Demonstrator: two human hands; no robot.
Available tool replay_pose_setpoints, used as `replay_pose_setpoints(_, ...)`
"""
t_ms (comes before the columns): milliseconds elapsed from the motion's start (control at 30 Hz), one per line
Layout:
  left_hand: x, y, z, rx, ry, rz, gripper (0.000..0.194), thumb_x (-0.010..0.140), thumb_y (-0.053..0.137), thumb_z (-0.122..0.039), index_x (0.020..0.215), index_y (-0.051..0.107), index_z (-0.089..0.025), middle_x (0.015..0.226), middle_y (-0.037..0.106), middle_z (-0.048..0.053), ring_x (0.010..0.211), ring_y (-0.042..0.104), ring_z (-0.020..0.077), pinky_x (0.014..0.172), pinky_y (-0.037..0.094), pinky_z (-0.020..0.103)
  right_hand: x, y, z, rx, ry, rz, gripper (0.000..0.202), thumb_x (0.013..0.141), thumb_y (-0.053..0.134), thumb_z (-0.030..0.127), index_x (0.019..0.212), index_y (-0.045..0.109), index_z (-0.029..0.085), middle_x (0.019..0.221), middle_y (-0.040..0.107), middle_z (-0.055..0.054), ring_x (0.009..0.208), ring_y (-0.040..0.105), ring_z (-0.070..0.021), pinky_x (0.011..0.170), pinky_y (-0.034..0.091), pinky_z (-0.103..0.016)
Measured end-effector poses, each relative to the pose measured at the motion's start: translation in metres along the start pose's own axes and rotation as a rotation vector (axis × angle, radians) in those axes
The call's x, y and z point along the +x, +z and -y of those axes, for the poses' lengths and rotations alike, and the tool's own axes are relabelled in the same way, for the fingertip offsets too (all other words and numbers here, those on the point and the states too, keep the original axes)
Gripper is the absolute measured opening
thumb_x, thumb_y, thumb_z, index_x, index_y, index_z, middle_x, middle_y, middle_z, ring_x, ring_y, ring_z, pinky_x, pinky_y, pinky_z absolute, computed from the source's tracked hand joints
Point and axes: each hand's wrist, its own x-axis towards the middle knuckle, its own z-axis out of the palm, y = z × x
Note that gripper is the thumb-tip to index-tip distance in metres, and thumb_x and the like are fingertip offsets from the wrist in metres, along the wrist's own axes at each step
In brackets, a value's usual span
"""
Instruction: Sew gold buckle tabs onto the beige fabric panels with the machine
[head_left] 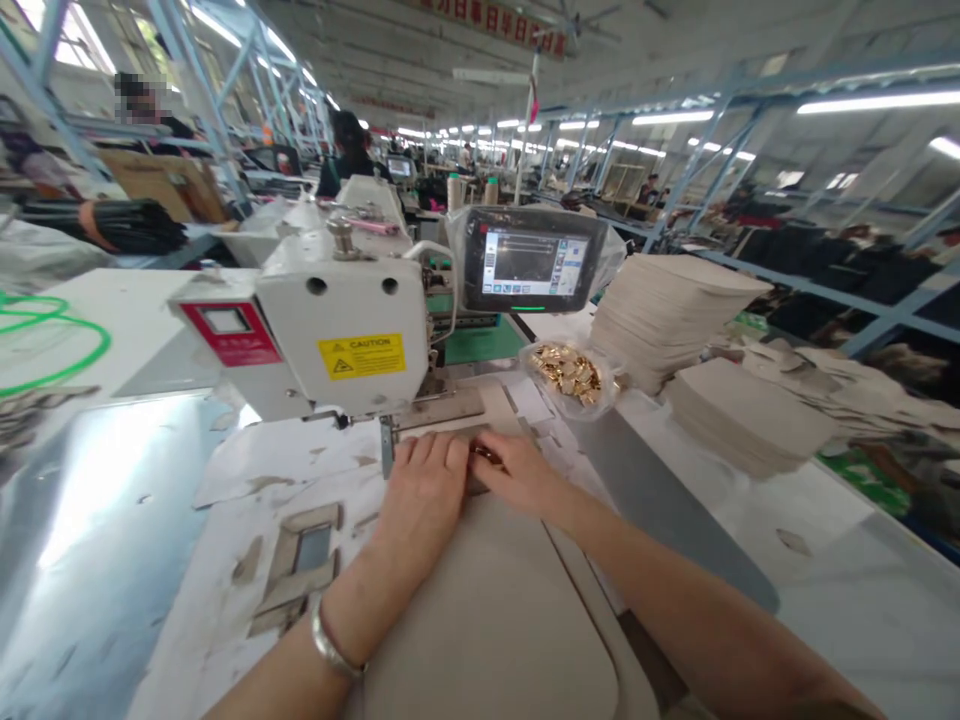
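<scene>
A flat beige panel (487,610) with rounded corners lies in front of me, its far end under the head of a white sewing machine (345,330). My left hand (427,490) rests on the far end of that panel, fingers laid forward beside a metal clamp plate (387,445); nothing shows in its grasp. Close by, my right hand (521,472) has thumb and fingers pinched on a small shiny gold metal piece (487,455), low against the panel. Fingers partly hide this piece. A clear bowl of gold metal pieces (570,375) stands beyond my right hand.
A lit control screen (532,262) stands behind the machine head. Stacks of beige panels (667,305) rise at the right. To the left lie a beige frame-shaped template (300,560) and a green hose (60,345). A person (351,155) sits farther back.
</scene>
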Motion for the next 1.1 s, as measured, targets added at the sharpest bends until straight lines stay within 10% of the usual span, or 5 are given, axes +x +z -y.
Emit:
replay_pose_setpoints(100,-0.002,0.012,0.004,0.072,0.133,-0.122,0.043,0.094,0.039,-0.014,0.136,0.048,-0.011,0.141,0.054,0.015,0.133,0.046,0.0295,0.116,0.029,0.053,0.02,-0.01,-0.029,0.14,0.057,-0.002,0.02,0.085,0.052,0.033,0.074,0.058,0.018,0.06,0.052,0.003,0.057,0.045,-0.0107,0.057,0.034,-0.023)
replay_pose_setpoints(400,0.008,0.035,0.031,0.024,0.023,0.022,0.057,0.096,0.041,-0.04,0.144,0.041,-0.01,0.152,0.04,0.015,0.141,0.037,0.0293,0.116,0.031,0.05,0.064,-0.027,-0.07,0.259,0.296,0.047,0.034,0.076,0.062,0.05,0.07,0.057,0.017,0.049,0.044,0.007,0.045,0.035,-0.0073,0.046,0.024,-0.021)
replay_pose_setpoints(833,0.008,0.043,0.033,0.092,-0.021,-0.057,0.061,0.094,0.045,-0.043,0.139,0.047,-0.003,0.148,0.044,0.019,0.138,0.043,0.0309,0.114,0.037,0.046,0.078,-0.017,-0.06,0.02,0.337,0.106,0.023,0.085,0.057,0.033,0.07,0.058,0.016,0.05,0.043,0.007,0.048,0.038,-0.0076,0.051,0.027,-0.021)
replay_pose_setpoints(1100,0.012,0.033,0.031,0.051,-0.056,0.089,0.066,0.093,0.045,-0.044,0.143,0.04,0.0,0.151,0.039,0.02,0.141,0.037,0.0325,0.117,0.031,0.047,0.084,-0.024,-0.045,-0.109,0.377,0.142,0.016,0.085,0.062,0.027,0.075,0.061,0.015,0.05,0.051,0.006,0.048,0.044,-0.0072,0.049,0.03,-0.019)
